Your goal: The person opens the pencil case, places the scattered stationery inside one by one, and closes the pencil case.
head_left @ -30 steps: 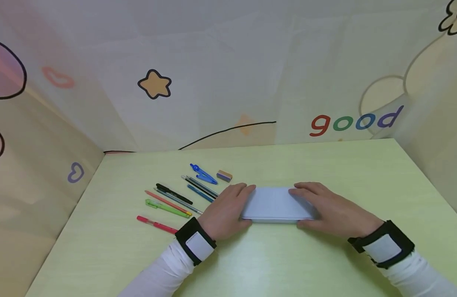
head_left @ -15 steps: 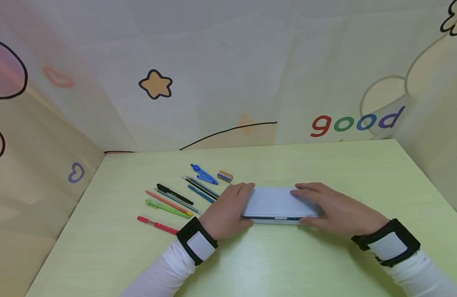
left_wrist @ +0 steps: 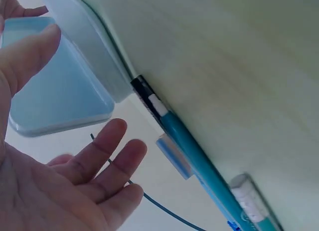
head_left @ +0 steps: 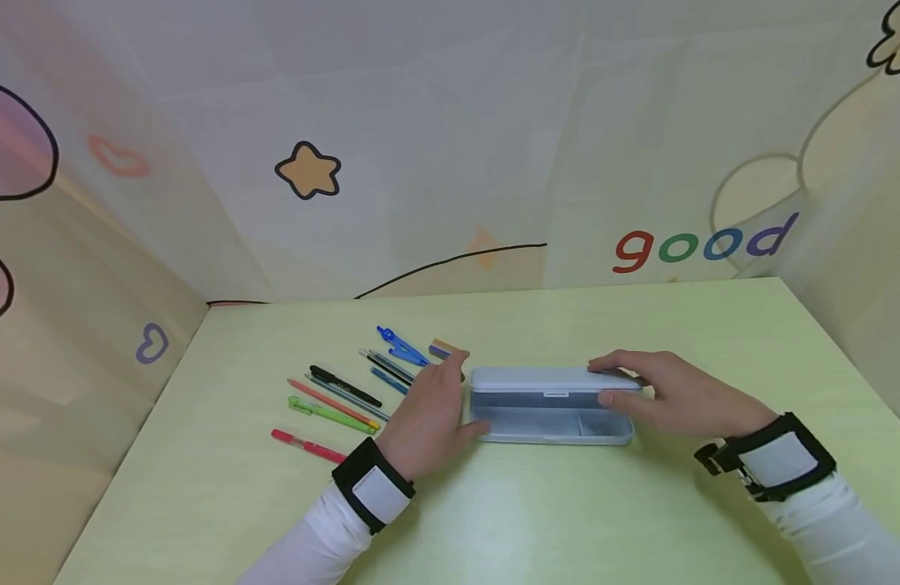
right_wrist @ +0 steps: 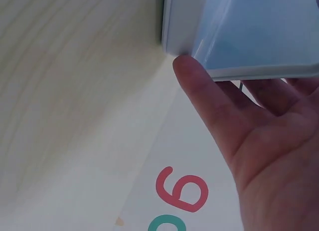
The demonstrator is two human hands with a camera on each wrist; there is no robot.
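Note:
A pale blue pencil case lies on the table with its lid raised, so the inside and a divider near the right end show. At the lid's right end my right hand holds it, thumb at the front edge and fingers behind. My left hand is beside the case's left end, fingers spread and loosely bent, holding nothing. Its thumb overlaps the raised lid in the left wrist view. Close to the left hand lie a blue pen and an eraser.
Left of the case lie a blue compass, a black pen, an orange pencil, a green pen and a red pen. A printed cloth backdrop stands behind the table.
The pencil case's lid has gone from closed to raised, tilting back and up with my right hand on it. My left hand has come off the case and moved slightly left.

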